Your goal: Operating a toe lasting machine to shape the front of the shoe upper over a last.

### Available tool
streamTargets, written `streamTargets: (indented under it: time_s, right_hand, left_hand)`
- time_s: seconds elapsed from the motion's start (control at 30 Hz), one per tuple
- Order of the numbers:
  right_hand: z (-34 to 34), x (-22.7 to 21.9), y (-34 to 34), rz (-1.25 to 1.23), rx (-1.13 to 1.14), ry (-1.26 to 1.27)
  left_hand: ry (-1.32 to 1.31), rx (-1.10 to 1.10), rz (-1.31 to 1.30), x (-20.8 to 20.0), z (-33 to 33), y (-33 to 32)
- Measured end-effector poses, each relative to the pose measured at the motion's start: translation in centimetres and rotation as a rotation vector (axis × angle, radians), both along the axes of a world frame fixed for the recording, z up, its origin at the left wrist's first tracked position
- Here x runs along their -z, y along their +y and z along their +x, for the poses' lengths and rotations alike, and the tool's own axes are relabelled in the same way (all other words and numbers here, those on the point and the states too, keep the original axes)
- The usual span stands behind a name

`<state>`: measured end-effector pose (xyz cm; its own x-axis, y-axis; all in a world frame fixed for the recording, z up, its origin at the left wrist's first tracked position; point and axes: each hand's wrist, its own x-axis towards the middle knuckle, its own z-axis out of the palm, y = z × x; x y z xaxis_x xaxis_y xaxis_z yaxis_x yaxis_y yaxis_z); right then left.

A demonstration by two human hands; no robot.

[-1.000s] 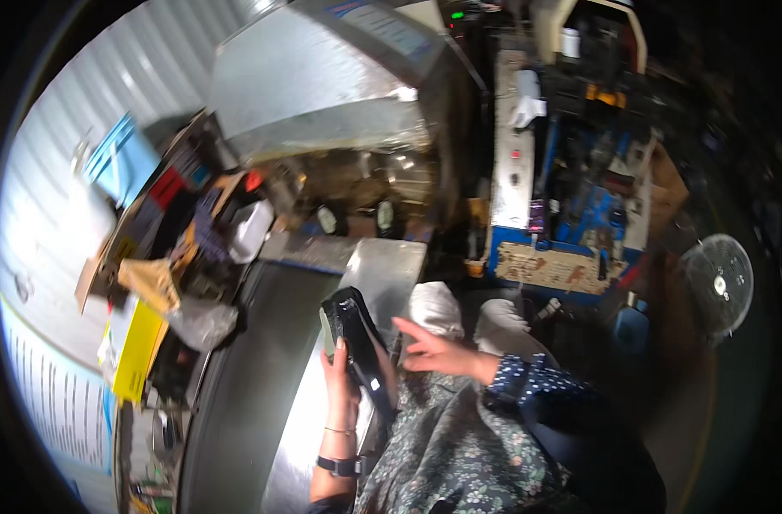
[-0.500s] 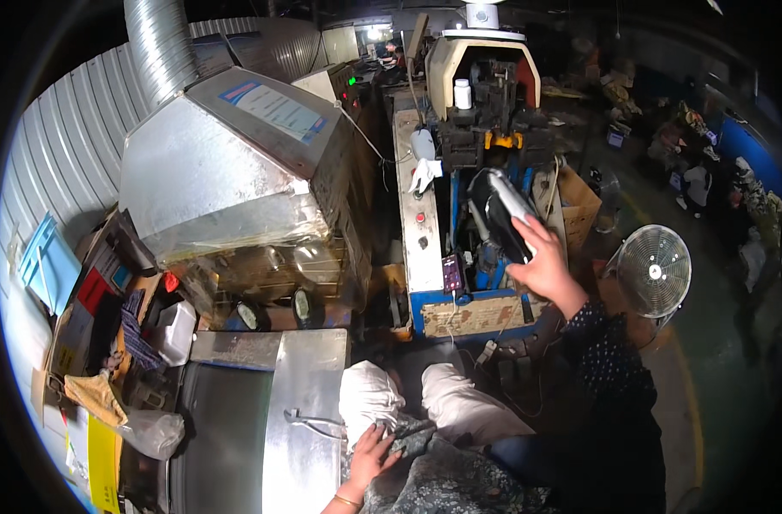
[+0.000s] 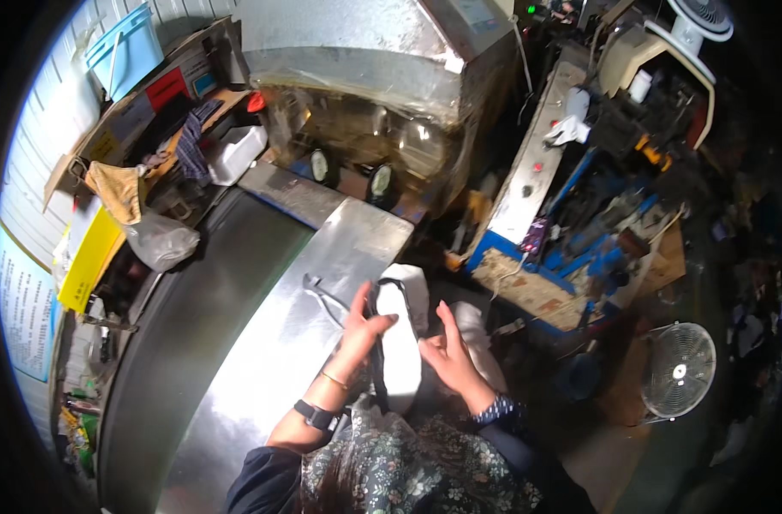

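A shoe piece [image 3: 399,351] with a long white sole-shaped face and a black rim lies over my lap, white face up. My left hand [image 3: 357,332] grips its left edge, the thumb lying over the white face. Along the opposite edge is my right hand [image 3: 456,361], thumb and forefinger spread; the thumb tip comes close to the rim, and whether it touches I cannot tell. White cloth covers my knees [image 3: 471,330]. Left of my left hand, metal pincers [image 3: 324,300] rest on the shiny metal tabletop [image 3: 267,343].
A dark conveyor belt [image 3: 202,317] runs along the left, below a metal-hooded machine [image 3: 348,51] with two dark shoe-shaped pieces at its opening. To the right stand a blue-framed machine [image 3: 528,287] and a round fan [image 3: 679,370]. A cluttered shelf [image 3: 151,171] lines the far left.
The shoe piece has come from the machine to my lap in my right hand, which has loosened. My left hand has moved up from my lap onto it. The view has swung left.
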<state>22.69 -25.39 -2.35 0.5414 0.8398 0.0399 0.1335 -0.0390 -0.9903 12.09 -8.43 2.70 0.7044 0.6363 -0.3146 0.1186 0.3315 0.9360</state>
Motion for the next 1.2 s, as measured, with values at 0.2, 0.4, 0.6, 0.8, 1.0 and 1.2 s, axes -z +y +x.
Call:
streamTargets:
  time_s: [0.2,0.4,0.6,0.8,1.0,1.2]
  right_hand:
    - [-1.6,2.4,4.0,-0.064,-0.029,-0.122]
    - [0.6,0.2,4.1,-0.343,-0.047,0.527]
    - [-1.8,3.4,5.5,-0.505,0.011,-0.285]
    - [-0.4,3.1,7.6,-0.437,0.167,-1.154]
    - [-3.2,5.5,2.1,-0.231,0.08,-0.238]
    - [-3.3,0.5,2.9,-0.195,0.025,-0.013]
  left_hand:
    - [-0.089,0.008,0.387,6.4,-2.7,3.1]
    - [-0.102,0.168,0.071,6.2,-1.3,4.5]
    - [-0.041,0.289,0.246,8.5,-0.7,5.0]
    - [0.089,0.32,0.127,7.3,2.0,5.9]
    - [0.037,0.317,0.321,9.1,0.4,4.7]
    - [-0.372,0.184,-0.7,4.2,0.4,7.1]
